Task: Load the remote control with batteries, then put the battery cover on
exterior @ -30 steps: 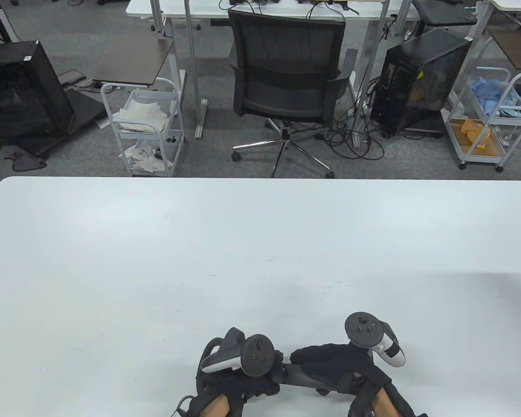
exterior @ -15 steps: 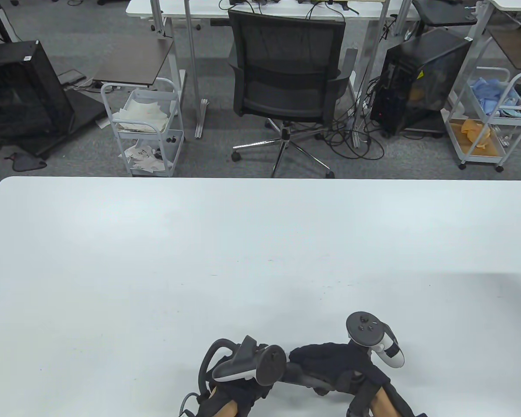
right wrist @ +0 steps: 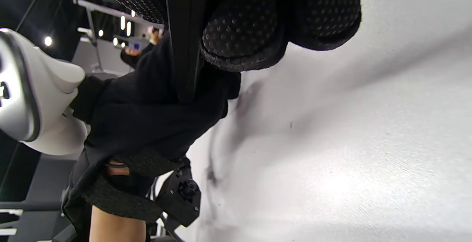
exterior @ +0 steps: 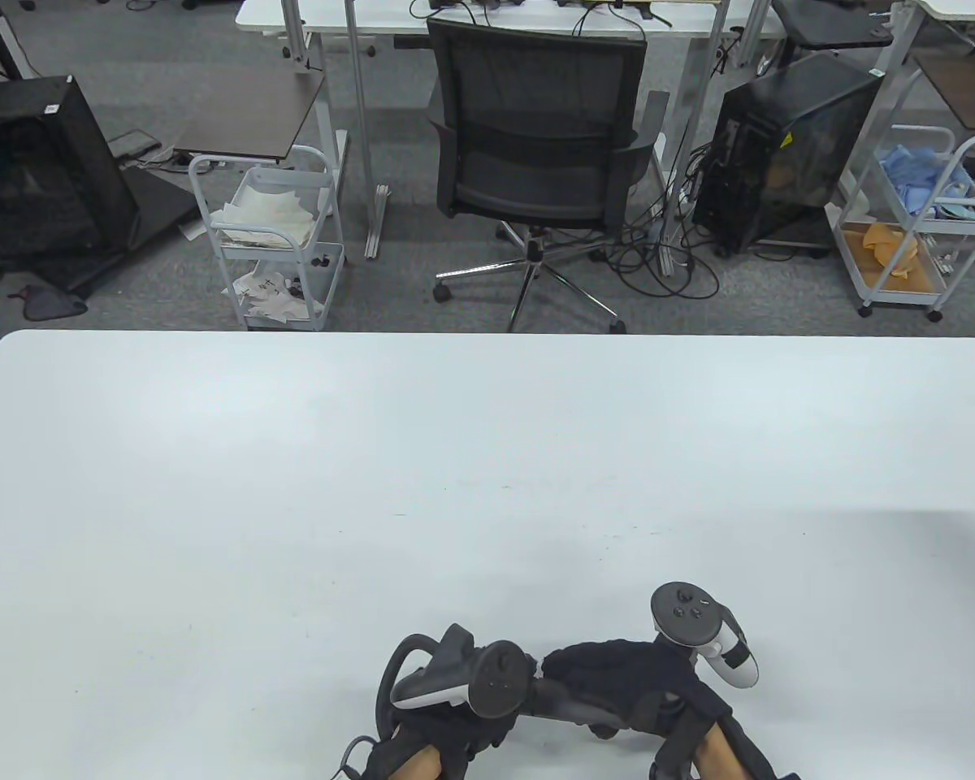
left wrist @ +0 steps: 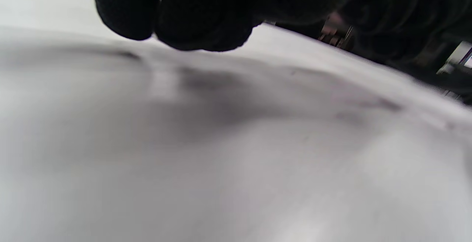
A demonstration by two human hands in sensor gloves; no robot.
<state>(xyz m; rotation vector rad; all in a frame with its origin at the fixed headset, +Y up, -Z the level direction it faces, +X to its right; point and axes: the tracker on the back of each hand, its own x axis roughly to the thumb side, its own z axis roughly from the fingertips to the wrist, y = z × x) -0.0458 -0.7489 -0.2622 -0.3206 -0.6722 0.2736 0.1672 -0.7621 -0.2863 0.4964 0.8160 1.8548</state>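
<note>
Since the earlier frame my left hand (exterior: 447, 723) has rolled slightly, its tracker turning. Both hands grip the remote control (exterior: 565, 705) between them above the table (exterior: 487, 487), my right hand (exterior: 626, 678) clamped around it. Batteries and cover are hidden; I cannot judge progress.

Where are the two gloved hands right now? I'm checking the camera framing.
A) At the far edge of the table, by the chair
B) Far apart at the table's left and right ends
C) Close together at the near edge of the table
C: in the table view the left hand and right hand sit side by side at the near edge of the white table, holding a dark remote between them.
</note>
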